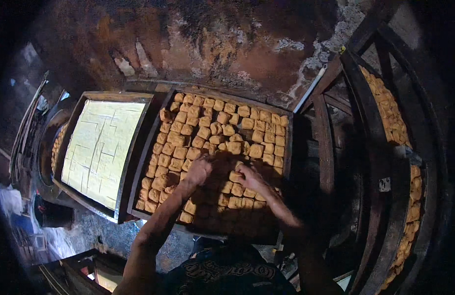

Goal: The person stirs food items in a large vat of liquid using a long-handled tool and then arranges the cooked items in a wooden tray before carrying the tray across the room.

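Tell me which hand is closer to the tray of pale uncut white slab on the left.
Left. The left hand rests on the fried cubes nearer the pale slab tray; the right hand lies farther right, over the middle of the fried-cube tray.

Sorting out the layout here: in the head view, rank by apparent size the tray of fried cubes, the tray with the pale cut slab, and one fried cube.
1. Tray of fried cubes, largest.
2. Tray with the pale cut slab, narrower, though fisheye bending near the rim makes this unsure.
3. One fried cube, far the smallest.
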`<action>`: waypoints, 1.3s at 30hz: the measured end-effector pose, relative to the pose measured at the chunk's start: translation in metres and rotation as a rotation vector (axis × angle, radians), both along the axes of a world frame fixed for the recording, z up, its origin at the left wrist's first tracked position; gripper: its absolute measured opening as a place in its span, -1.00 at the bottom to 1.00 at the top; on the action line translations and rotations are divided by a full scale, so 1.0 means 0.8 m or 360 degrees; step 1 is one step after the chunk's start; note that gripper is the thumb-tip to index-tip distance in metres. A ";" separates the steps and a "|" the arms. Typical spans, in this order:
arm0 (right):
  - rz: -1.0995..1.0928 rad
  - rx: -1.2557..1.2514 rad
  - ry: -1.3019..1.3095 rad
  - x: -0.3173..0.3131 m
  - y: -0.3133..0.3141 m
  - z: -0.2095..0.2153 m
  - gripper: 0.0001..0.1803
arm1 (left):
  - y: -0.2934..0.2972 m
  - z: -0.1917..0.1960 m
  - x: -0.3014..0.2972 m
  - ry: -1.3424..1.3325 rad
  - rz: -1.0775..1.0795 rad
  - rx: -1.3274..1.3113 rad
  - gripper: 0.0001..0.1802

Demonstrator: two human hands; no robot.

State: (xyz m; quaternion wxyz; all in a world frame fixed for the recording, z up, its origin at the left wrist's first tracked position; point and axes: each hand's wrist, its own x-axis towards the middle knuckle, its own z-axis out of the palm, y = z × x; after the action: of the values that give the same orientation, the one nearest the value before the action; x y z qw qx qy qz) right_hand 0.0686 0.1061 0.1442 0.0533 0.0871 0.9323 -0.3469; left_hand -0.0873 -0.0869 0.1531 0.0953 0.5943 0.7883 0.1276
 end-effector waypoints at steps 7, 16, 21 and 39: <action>-0.0048 -0.0112 -0.0214 -0.016 -0.024 0.004 -0.67 | 0.027 -0.066 -0.008 0.0624 -0.0297 0.0464 -0.60; -0.0035 0.0212 -0.0132 -0.019 -0.036 0.007 -0.66 | 0.068 -0.131 -0.027 0.0968 -0.0252 0.0111 -0.73; -0.0021 0.0139 -0.0216 -0.017 -0.026 0.010 -0.69 | 0.063 -0.149 -0.026 0.1769 -0.0065 0.0320 -0.80; 0.0189 0.0043 0.0226 -0.073 -0.086 0.000 -0.89 | -0.048 -0.083 -0.105 0.0427 -0.0247 0.0278 -0.74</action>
State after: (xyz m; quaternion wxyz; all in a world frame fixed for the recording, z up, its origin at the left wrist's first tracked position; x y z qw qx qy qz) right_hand 0.0103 0.0374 0.1444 0.0065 0.0077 0.9419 -0.3359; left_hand -0.1713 -0.1257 0.0869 -0.0532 0.6710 0.7317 0.1076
